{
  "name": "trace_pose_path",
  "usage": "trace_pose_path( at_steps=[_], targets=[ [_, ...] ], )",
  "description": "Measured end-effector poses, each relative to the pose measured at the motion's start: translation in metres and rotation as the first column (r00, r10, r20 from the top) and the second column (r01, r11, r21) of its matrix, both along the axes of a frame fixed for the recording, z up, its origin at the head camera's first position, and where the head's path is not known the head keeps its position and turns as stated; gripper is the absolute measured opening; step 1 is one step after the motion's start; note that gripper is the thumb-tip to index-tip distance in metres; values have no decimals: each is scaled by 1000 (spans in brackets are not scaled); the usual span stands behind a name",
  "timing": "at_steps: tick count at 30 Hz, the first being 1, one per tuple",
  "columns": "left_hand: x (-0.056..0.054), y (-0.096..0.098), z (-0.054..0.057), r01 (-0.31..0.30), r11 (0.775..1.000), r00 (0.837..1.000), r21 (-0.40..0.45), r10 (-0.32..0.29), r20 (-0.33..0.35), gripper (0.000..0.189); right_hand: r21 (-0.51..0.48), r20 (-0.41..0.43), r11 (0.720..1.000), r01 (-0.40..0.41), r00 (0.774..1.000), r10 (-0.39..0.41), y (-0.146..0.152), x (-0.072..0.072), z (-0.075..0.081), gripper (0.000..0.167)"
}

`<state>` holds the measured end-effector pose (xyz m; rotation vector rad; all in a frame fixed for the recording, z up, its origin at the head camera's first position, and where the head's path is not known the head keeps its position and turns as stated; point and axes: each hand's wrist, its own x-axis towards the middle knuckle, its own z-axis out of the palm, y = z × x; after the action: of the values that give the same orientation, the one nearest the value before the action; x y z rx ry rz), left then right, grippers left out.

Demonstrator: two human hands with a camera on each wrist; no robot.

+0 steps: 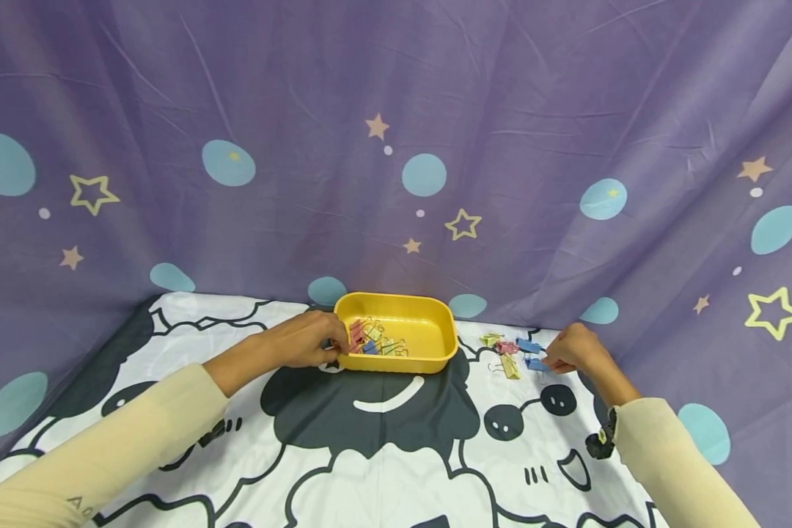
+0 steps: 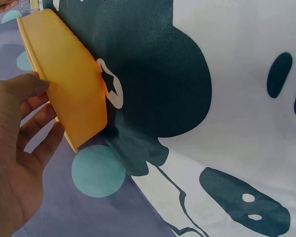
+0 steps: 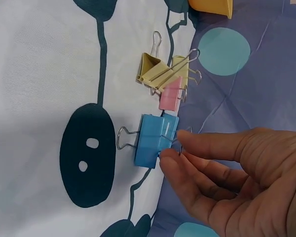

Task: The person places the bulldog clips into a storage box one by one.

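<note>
At the left end of a yellow tray (image 1: 435,359), my left hand (image 1: 310,339) holds the rim; the left wrist view has the thumb on the wall and the fingers (image 2: 47,121) curled at the edge. Pink, yellow and blue binder clips (image 1: 388,345) lie in the tray's left part. My right hand (image 3: 227,173) is at two blue binder clips (image 3: 148,140) lying close together, its thumb and forefinger pinching a wire handle of one. Beside them are a pink binder clip (image 3: 170,94) and yellow binder clips (image 3: 155,74), also on the cloth.
A white cloth (image 1: 369,484) with dark cartoon drawings covers the table. Behind it hangs a purple curtain (image 1: 343,220) with stars and blue dots, close to the tray and the loose clips.
</note>
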<state>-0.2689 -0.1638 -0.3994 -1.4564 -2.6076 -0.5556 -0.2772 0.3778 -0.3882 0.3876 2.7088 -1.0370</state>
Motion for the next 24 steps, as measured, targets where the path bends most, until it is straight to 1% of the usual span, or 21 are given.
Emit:
trace_pose_path(
  at_steps=[3, 6, 10, 13, 15, 18, 24],
  targets=[
    [0, 0, 0, -4, 1000, 1000, -4, 4, 5, 13, -59, 24, 998, 3, 1000, -2, 1, 0, 3, 34],
    [1, 0, 0, -3, 1000, 1000, -5, 3, 5, 13, -126, 32, 992, 9, 999, -5, 3, 1, 4, 35],
    [1, 0, 1, -3, 1000, 1000, -4, 3, 9, 13, -233, 41, 972, 31, 999, -22, 8, 2, 3, 33],
    [1, 0, 0, -5, 1000, 1000, -4, 5, 12, 14, -332, 72, 941, 67, 996, -45, 13, 0, -1, 26],
    [1, 0, 0, -1, 1000, 1000, -2, 1, 14, 14, -396, 102, 914, 88, 993, -52, 17, -1, -3, 19],
    [1, 0, 0, 3, 1000, 1000, 2, -3, 17, 14, -476, 146, 871, 123, 987, -59, 23, -1, -6, 14],
    [0, 0, 0, 0, 1000, 1000, -2, 0, 3, 14, -551, 217, 810, 199, 972, -92, 27, 0, -4, 13]
  ],
)
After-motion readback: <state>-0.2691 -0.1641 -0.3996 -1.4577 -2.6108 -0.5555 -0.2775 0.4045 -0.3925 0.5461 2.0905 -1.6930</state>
